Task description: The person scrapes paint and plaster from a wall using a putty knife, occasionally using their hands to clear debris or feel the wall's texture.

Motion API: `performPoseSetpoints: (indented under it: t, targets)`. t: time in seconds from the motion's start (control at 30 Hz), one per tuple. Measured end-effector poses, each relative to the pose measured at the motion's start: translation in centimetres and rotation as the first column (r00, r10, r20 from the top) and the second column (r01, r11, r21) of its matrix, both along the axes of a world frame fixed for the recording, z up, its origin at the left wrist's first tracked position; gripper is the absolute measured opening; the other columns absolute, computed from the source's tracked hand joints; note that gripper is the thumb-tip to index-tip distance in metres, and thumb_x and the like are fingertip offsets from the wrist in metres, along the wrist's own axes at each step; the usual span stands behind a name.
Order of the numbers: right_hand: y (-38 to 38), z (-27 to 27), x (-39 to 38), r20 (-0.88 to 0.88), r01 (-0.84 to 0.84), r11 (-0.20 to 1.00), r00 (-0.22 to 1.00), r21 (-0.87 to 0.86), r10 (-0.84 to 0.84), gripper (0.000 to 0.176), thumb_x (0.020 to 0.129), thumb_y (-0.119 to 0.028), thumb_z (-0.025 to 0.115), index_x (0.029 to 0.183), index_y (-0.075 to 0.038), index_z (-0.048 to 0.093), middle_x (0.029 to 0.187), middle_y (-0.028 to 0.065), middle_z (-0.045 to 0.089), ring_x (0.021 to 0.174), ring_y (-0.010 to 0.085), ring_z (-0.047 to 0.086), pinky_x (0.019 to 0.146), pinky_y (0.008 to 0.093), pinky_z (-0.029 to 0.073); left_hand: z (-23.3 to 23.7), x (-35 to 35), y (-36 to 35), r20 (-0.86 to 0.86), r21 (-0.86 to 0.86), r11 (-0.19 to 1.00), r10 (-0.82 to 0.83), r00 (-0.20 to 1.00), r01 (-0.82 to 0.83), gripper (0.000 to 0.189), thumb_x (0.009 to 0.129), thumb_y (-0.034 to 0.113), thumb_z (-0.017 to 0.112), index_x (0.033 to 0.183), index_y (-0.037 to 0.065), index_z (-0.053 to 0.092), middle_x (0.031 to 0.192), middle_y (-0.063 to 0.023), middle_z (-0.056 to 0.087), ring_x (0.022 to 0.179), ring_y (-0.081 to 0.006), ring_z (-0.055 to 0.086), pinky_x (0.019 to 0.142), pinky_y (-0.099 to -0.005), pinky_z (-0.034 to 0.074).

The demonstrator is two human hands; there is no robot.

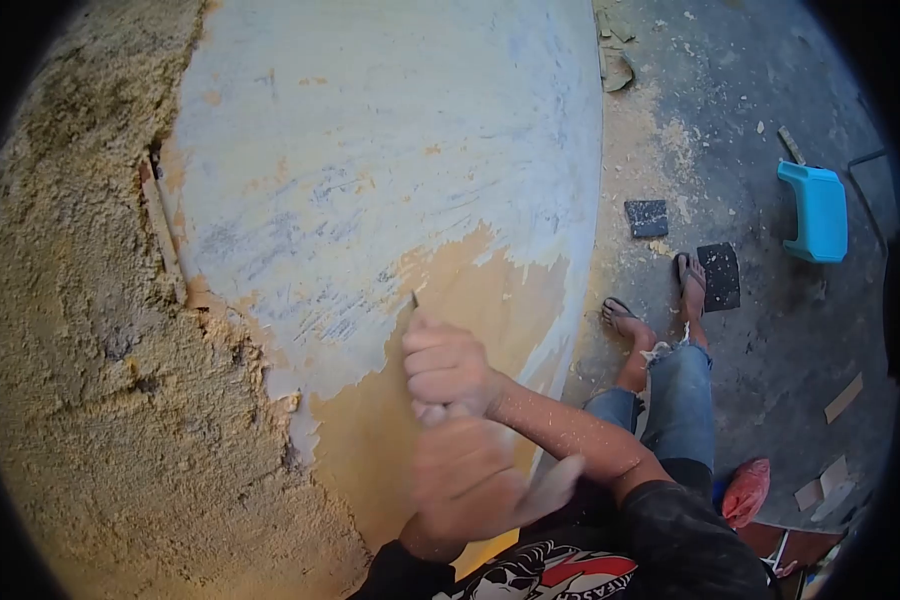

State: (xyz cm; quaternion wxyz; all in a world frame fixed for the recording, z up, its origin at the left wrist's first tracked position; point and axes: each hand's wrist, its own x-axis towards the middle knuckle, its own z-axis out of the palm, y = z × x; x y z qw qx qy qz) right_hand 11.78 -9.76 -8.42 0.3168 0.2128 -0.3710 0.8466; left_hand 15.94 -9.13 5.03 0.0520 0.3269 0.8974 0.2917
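My right hand (448, 368) is closed in a fist around a tool with a small dark metal tip (415, 298); the rest of the tool is hidden by my fingers. The tip is at the curved panel (370, 130), beside the ragged border between its scuffed white coating and a bare tan patch (355, 440). Just below, nearer my body, my left hand (470, 478) is blurred by motion. Its fingers look curled and its thumb sticks out to the right; whatever they hold is hidden.
Rough yellowish foam (120, 400) borders the panel on the left, with a thin strip (160, 230) at its edge. On the grey floor are pale flakes, a blue stool (818, 212), dark square pieces (647, 218) and a red bag (746, 492). My sandalled feet (625, 318) stand nearby.
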Motion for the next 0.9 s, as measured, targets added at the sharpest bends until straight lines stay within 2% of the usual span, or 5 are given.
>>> performPoseSetpoints:
  t: [0.37, 0.47, 0.67, 0.87, 0.9]
  targets:
    - [-0.7, -0.9, -0.6, 0.014, 0.062, 0.992, 0.998, 0.112, -0.064, 0.027, 0.065, -0.015, 0.065, 0.058, -0.009, 0.039, 0.059, 0.0032, 0.033, 0.057, 0.0227, 0.04, 0.058, 0.039, 0.035, -0.9, -0.2, -1.3, 0.009, 0.184, 0.982, 0.044, 0.999, -0.045, 0.034, 0.07, 0.003, 0.074, 0.056, 0.008, 0.043, 0.054, -0.0018, 0.046, 0.044, -0.0164, 0.044, 0.043, -0.0287, 0.031]
    - [-1.0, -1.8, 0.0, -0.035, 0.025, 0.995, 0.999, 0.098, -0.022, 0.027, 0.066, -0.014, 0.064, 0.057, -0.009, 0.039, 0.059, 0.0032, 0.033, 0.057, 0.0229, 0.04, 0.058, 0.0392, 0.035, -1.2, 0.8, -1.4, 0.061, -0.105, 0.994, 0.013, 0.998, -0.007, 0.049, 0.069, 0.004, 0.08, 0.052, 0.008, 0.034, 0.052, 0.0001, 0.041, 0.043, -0.0154, 0.043, 0.042, -0.0278, 0.031]
    - [-0.7, -0.5, 0.0, -0.008, 0.042, 0.99, 0.999, 0.138, -0.041, 0.027, 0.069, -0.015, 0.063, 0.059, -0.01, 0.04, 0.06, 0.0027, 0.033, 0.06, 0.023, 0.043, 0.061, 0.0397, 0.036, -0.4, 0.1, -1.5, 0.011, 0.181, 0.984, -0.009, 1.0, 0.007, 0.029, 0.071, 0.006, 0.071, 0.057, 0.007, 0.046, 0.055, -0.0024, 0.047, 0.045, -0.0162, 0.045, 0.043, -0.0299, 0.034]
    - [-1.7, -2.7, -0.9, 0.043, 0.092, 0.959, 0.993, 0.268, -0.107, 0.03, 0.061, -0.023, 0.065, 0.059, -0.01, 0.039, 0.061, 0.0031, 0.035, 0.061, 0.0229, 0.043, 0.064, 0.0403, 0.039, -3.1, 0.0, -3.1, -0.082, 0.147, 0.983, 0.122, 0.989, -0.109, 0.027, 0.07, 0.006, 0.069, 0.057, 0.008, 0.046, 0.055, -0.0041, 0.049, 0.049, -0.019, 0.047, 0.047, -0.0329, 0.038]
    - [-1.7, -2.5, -0.2, 0.042, 0.09, 0.971, 0.994, 0.219, -0.102, 0.03, 0.06, -0.023, 0.065, 0.059, -0.01, 0.039, 0.061, 0.0032, 0.035, 0.061, 0.0228, 0.044, 0.065, 0.0399, 0.04, -2.1, 0.4, -2.2, -0.108, -0.045, 0.991, 0.117, 0.987, -0.123, 0.029, 0.07, 0.007, 0.069, 0.056, 0.008, 0.044, 0.055, -0.004, 0.048, 0.049, -0.0192, 0.047, 0.047, -0.0332, 0.039]
